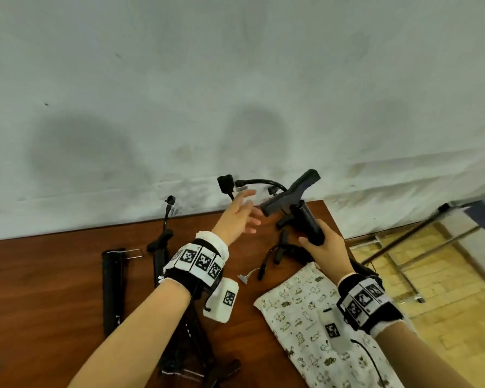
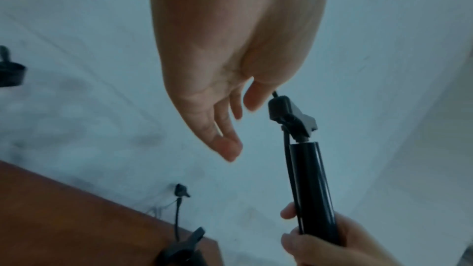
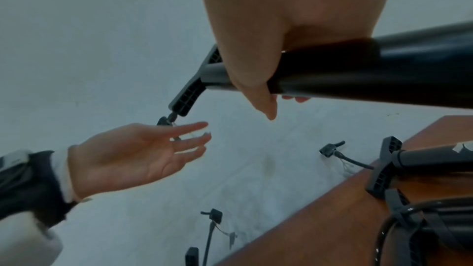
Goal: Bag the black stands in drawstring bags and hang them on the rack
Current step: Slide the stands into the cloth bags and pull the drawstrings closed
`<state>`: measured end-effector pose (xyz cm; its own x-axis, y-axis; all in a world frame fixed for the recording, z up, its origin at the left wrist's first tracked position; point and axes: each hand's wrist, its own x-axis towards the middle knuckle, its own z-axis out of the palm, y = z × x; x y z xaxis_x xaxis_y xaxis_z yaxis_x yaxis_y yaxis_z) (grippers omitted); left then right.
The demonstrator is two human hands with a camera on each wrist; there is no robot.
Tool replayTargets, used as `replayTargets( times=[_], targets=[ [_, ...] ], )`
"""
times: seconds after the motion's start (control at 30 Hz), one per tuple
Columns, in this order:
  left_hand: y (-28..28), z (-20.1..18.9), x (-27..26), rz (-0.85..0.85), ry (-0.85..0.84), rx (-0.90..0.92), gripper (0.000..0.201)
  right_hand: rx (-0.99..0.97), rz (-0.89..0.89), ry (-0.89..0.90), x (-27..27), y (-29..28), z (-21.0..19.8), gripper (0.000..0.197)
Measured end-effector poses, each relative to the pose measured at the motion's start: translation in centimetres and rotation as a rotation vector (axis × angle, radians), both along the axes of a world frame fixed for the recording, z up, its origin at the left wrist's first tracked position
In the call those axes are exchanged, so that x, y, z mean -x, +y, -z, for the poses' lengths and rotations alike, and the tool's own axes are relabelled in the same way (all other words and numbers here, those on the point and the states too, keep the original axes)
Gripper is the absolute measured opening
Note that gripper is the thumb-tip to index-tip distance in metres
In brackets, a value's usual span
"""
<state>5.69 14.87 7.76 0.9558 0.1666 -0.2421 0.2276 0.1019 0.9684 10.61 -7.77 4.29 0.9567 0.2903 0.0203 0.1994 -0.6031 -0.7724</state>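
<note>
At the left of the reddish-brown wooden counter [image 1: 53, 275], a folded black tube-shaped stand [image 1: 112, 289] lay flat, and just to its right a second slim black stand with a thin gooseneck arm [image 1: 160, 247] reached toward the pale wall [image 1: 235, 79]. Nearer the front edge, more black stand legs [image 1: 196, 357] lay partly hidden under the left forearm. The left hand [image 1: 237, 217] hovered above the counter with its fingers spread and relaxed, palm turned toward the right, holding nothing; its fingertips [image 3: 202, 126] were close to the clamp head of the lifted stand, though whether they touched it could not be told. Behind that hand a curved black gooseneck with a small square head [image 1: 227, 184] rose by the wall. To the right, the right hand [image 1: 324, 245] gripped the lower end of a black cylindrical stand with a flat clamp head [image 1: 300, 203], its fingers curled round the tube, holding it clear of the counter and tilted up to the left. Below that hand, a white drawstring cloth bag printed with small cats [image 1: 305, 317] lay flat on the counter, with a loose black cable [image 1: 266, 261] just beside its upper end. At the far right, beyond the counter's edge, a dark metal rack frame [image 1: 409, 239] stood on the yellowish floor.
</note>
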Motion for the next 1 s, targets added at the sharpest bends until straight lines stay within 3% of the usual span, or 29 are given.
replayTargets(
  times=[0.07,0.13,0.37,0.63,0.7,0.77,0.83,0.9,1.0],
  targets=[
    [-1.3,-3.1,0.6,-0.127,-0.063,0.295,0.035,-0.064,-0.012,-0.023,1.4,-0.9,-1.2,0.019],
    [-2.6,-5.4,1.4,-0.118,-0.145,0.475,0.029,-0.091,-0.034,-0.028,2.8,-1.5,-2.0,0.021],
    [-8.6,-11.3,4.3,0.094,-0.358,0.374,0.03,-0.152,0.037,0.076,6.5,-5.1,-1.7,0.04],
    [-15.0,-9.7,8.4,0.214,-0.369,-0.455,0.049,-0.306,-0.032,0.218,7.6,-8.0,-1.3,0.046],
    [-16.2,-8.7,9.3,0.26,-0.484,-0.808,0.061,-0.353,-0.074,0.258,7.9,-8.7,-1.6,0.042],
    [-16.7,-7.8,9.8,0.311,-0.568,-1.309,0.07,-0.401,-0.11,0.35,8.3,-9.2,-2.0,0.028],
    [-16.9,-7.2,10.4,0.377,-0.638,-1.598,0.084,-0.443,-0.133,0.443,8.8,-9.7,-2.2,0.022],
    [-17.1,-6.5,11.0,0.502,-0.741,-1.651,0.088,-0.456,-0.136,0.475,9.1,-10.2,-2.3,0.028],
    [-16.7,-5.6,11.4,0.513,-0.663,-1.56,0.084,-0.486,-0.14,0.448,9.2,-10.5,-2.5,0.039]
  ],
)
